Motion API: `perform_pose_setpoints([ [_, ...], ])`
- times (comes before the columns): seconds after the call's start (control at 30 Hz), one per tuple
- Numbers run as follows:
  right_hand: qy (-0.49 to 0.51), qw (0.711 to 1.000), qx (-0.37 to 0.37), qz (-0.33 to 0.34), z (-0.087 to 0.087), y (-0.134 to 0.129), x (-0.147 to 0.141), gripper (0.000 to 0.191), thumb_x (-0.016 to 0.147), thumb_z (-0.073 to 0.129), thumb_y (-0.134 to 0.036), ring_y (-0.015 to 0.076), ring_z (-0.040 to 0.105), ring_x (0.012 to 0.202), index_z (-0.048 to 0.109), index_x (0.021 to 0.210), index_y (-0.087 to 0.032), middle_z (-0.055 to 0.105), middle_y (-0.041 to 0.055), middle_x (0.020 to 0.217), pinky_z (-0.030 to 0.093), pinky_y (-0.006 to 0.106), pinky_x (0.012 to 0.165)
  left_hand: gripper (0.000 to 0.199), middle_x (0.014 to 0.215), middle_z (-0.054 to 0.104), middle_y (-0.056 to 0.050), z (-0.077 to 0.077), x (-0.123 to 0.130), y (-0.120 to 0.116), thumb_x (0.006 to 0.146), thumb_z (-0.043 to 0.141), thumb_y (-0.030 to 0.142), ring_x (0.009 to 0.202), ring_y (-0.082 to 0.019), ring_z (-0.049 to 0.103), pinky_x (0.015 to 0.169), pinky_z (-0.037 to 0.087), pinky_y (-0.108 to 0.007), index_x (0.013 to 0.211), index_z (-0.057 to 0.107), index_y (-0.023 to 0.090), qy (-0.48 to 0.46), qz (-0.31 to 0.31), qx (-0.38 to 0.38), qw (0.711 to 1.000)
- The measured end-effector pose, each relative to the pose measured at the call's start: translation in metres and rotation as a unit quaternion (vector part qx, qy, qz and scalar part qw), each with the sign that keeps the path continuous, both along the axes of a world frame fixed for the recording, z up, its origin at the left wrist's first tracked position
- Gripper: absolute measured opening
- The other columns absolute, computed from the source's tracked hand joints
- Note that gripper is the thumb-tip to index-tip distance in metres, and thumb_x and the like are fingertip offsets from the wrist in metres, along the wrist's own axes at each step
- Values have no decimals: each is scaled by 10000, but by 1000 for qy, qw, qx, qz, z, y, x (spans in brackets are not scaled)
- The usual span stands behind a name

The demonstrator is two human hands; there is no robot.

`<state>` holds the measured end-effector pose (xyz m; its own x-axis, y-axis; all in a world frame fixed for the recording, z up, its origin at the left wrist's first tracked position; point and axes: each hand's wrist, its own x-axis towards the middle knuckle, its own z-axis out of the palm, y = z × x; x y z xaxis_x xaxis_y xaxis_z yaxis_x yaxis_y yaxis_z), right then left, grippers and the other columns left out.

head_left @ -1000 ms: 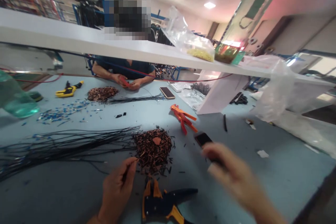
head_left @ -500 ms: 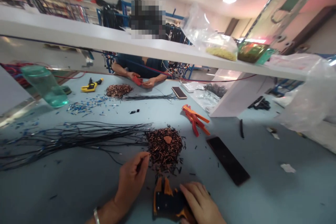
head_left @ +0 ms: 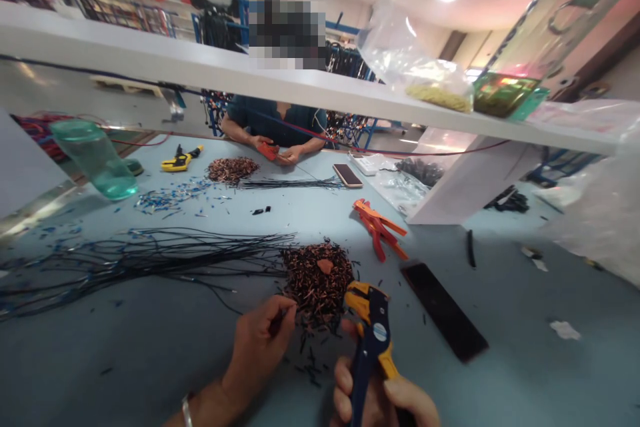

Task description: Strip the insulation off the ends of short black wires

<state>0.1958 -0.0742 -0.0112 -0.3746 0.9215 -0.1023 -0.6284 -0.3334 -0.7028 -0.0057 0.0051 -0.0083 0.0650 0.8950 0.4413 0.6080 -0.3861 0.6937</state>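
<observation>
Wrapped in my right hand (head_left: 380,390) is a yellow and dark blue wire stripper (head_left: 371,333), its head raised at the right edge of a pile of cut wire bits (head_left: 317,283). My left hand (head_left: 263,347) is closed in a pinch just left of that pile; whatever lies between its fingertips is too small to make out. Beyond it, a bundle of long black wires (head_left: 175,260) with blue ends stretches to the left. An orange-red pair of pliers (head_left: 377,227) rests past the pile on the right.
A black phone (head_left: 445,310) lies on the right. At the left stand a green bottle (head_left: 95,160) and yellow pliers (head_left: 181,159). Across the table a person's hands (head_left: 277,152) hold a red tool. A white shelf (head_left: 250,80) crosses above, with a leg (head_left: 460,180) at right.
My right hand has picked the wire stripper up off the table and turned it upright beside the pile. My left hand keeps its pinch, and the view has shifted slightly.
</observation>
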Motion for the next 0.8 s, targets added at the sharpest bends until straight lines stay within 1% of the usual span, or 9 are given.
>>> perform_pose_setpoints([
  [0.07,-22,1000,19,-9,-10,-1,-5,703,679,550,-605,276,668,823,456,1309,-308,613,82,962,547,422,648,243,495,611,49,1,0,-1,876,477,261,398,-73,542,439,397,-140,723,645,176,17,-11,4,1000],
  [0.17,-113,993,27,3,-16,-2,-7,778,669,520,-627,285,691,758,397,1355,-283,619,107,969,538,389,560,235,478,587,57,2,1,-2,880,483,255,374,-66,513,415,372,-139,720,638,177,26,-30,11,999],
  [0.27,-150,987,25,53,-17,-3,-9,748,703,547,-582,255,695,655,390,1351,-244,629,98,916,542,375,537,222,471,571,63,4,0,-2,878,488,245,366,-62,501,409,371,-132,727,637,178,22,-42,18,999],
  [0.37,-128,990,18,56,-18,-6,-10,645,786,501,-566,263,710,688,417,1324,-220,651,93,878,555,419,605,219,462,556,69,5,0,-1,880,490,244,360,-61,492,402,372,-127,732,638,178,17,-49,12,999],
  [0.47,-140,988,40,52,-14,-8,-8,580,826,517,-517,281,718,761,423,1313,-216,672,102,881,554,436,654,208,480,573,67,6,1,-1,877,493,241,362,-61,499,397,376,-124,748,643,175,7,-55,3,998],
  [0.63,-190,975,106,33,2,-5,10,720,740,654,-538,293,698,800,422,1335,-206,682,97,881,541,432,689,197,499,597,57,6,4,-1,867,492,229,383,-65,520,408,383,-125,754,643,172,-10,-53,5,999],
  [0.7,-299,945,132,10,6,-3,21,679,745,640,-555,298,682,856,477,1304,-207,689,103,929,536,424,741,202,480,580,57,5,4,-1,862,492,231,370,-65,499,392,364,-130,741,642,171,-10,-53,-3,999],
  [0.77,-446,874,192,-22,5,0,28,512,811,593,-464,287,674,889,530,1260,-227,686,109,1000,543,390,755,213,455,553,59,5,5,-2,860,492,238,354,-65,471,379,345,-134,725,642,171,-15,-52,-14,998],
  [0.8,-497,832,244,-35,4,2,30,498,818,585,-404,290,667,927,520,1280,-229,677,118,1051,545,382,776,218,453,549,56,5,5,-3,860,492,243,356,-66,467,379,342,-137,720,644,170,-21,-53,-20,998],
])
